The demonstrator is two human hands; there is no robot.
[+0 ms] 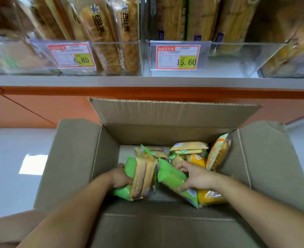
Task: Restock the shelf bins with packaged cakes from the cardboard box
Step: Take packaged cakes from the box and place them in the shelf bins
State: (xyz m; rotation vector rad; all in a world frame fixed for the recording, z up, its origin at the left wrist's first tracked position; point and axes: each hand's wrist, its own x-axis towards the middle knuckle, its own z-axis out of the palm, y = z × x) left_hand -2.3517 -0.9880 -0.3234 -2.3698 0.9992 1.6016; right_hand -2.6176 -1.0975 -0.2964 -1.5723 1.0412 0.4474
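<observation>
Below the shelf [147, 81], your cardboard box [165, 135] sits on the pale floor [13, 167] with all four flaps folded open. On the shelf you can make out at least three clear bins [228, 56] of long wrapped loaves standing on end. The packaged cakes [189, 146] all lie in the bottom of the box, in green, yellow and orange wrappers. One leans on the right wall, but the heap overlaps too much for you to count exactly. Your left hand [119, 178] has its fingers clenched round a green-wrapped bundle [142, 176] of cakes. Your right hand [196, 176] grasps one green pack [170, 178] between thumb and fingers. Two price tags front the bins, 6.80 [71, 55] and 15.60 [178, 57].
</observation>
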